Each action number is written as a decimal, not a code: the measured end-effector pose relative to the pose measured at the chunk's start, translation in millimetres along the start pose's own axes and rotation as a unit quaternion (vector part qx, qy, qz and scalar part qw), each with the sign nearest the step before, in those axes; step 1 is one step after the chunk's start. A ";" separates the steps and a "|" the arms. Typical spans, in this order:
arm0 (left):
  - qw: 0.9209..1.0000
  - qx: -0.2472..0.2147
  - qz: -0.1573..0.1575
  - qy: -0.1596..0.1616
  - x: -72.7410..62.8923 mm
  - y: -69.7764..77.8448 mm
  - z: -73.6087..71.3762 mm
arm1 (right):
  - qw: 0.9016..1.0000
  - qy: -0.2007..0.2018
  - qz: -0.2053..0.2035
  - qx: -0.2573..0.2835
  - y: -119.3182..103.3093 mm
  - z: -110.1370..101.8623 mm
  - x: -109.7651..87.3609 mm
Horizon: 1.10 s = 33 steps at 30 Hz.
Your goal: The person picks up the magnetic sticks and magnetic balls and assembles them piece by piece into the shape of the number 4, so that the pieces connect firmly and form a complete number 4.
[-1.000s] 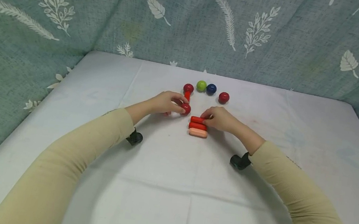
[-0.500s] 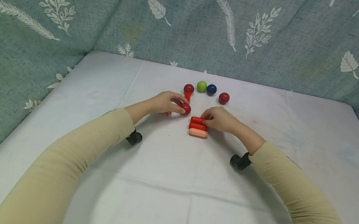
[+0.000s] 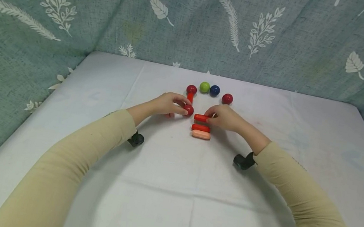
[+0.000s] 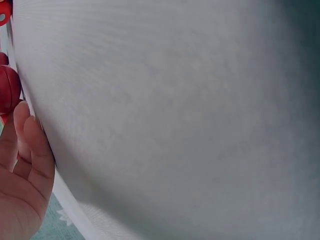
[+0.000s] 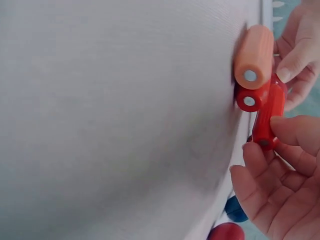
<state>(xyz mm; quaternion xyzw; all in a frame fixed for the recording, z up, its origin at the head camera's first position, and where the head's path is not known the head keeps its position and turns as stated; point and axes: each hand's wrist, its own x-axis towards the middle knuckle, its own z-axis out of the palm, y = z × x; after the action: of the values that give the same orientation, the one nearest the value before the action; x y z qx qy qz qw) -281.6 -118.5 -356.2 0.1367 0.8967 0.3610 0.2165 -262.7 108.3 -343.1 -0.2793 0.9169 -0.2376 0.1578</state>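
In the head view my left hand (image 3: 168, 103) holds a red ball (image 3: 188, 110) between thumb and fingers. A short red magnetic rod (image 3: 189, 98) runs from that ball to another red ball (image 3: 191, 90) behind it. My right hand (image 3: 225, 118) pinches a second red rod (image 3: 200, 118) by its right end, its left end pointing at the held ball. Just in front lie another red rod (image 3: 200, 128) and a peach rod (image 3: 201, 135), side by side. Silvery discs show on the ends of the peach rod (image 5: 256, 55) and its red neighbour in the right wrist view.
Behind the hands stand a green ball (image 3: 204, 87), a dark blue ball (image 3: 214, 91) and a red ball (image 3: 227, 99). A small red piece (image 3: 169, 115) peeks out under the left hand. White cloth (image 3: 168, 205) covers the table, with a green leaf-patterned curtain (image 3: 195, 21) behind.
My right hand has shifted slightly away from me with its red rod, opening a gap to the red rod in front. The left hand stays on the ball.
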 end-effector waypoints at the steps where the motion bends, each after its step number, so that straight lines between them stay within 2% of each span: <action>1: 1.000 0.001 -0.002 -0.001 0.5 -0.2 0.0 | 1.000 0.003 -0.001 0.000 -0.4 -0.9 0.2; 6: 1.000 0.003 -0.010 -0.001 1.9 -0.7 0.1 | 1.000 0.011 -0.003 -0.004 -0.6 -3.9 3.9; 13: 1.000 0.003 -0.017 -0.001 0.8 0.8 0.2 | 1.000 0.007 0.016 -0.005 0.6 -4.7 9.2; 24: 1.000 0.004 -0.006 -0.004 -0.1 -0.1 -1.0 | 0.999 0.005 0.035 -0.002 -4.1 -6.1 15.2; 33: 1.000 0.000 -0.009 -0.003 0.3 -0.6 -1.0 | 0.999 -0.002 0.046 -0.005 -5.6 -6.9 17.1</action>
<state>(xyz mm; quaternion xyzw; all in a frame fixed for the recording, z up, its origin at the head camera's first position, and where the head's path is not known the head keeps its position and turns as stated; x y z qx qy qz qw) -282.4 -119.4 -356.1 0.1298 0.8970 0.3590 0.2228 -276.7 96.6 -337.1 -0.2377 0.9296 -0.2252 0.1692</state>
